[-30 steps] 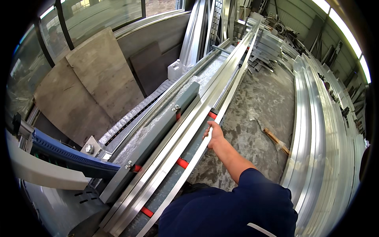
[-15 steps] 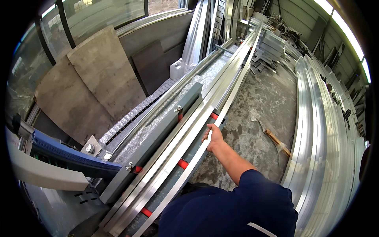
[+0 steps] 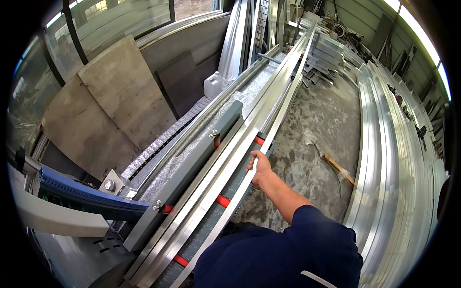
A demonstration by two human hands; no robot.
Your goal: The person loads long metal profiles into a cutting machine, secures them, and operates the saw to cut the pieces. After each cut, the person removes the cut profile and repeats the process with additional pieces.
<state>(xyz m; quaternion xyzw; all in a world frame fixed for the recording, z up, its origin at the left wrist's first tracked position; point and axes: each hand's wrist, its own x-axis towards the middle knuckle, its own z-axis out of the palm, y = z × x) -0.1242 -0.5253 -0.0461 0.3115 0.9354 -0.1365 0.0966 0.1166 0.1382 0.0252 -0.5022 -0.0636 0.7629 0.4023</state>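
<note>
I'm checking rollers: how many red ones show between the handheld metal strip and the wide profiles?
3: upper roller beyond the right hand, middle roller, lower roller near the picture's bottom. Others may be hidden.

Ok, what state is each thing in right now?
Right grip, closed around the narrow bar
Narrow bar, held
Long metal profiles, lying lengthwise beside the narrow bar
Red rollers, partly covered by the profiles
White jug, upright
Brown boards, leaning
Wooden piece, lying on the floor
</note>
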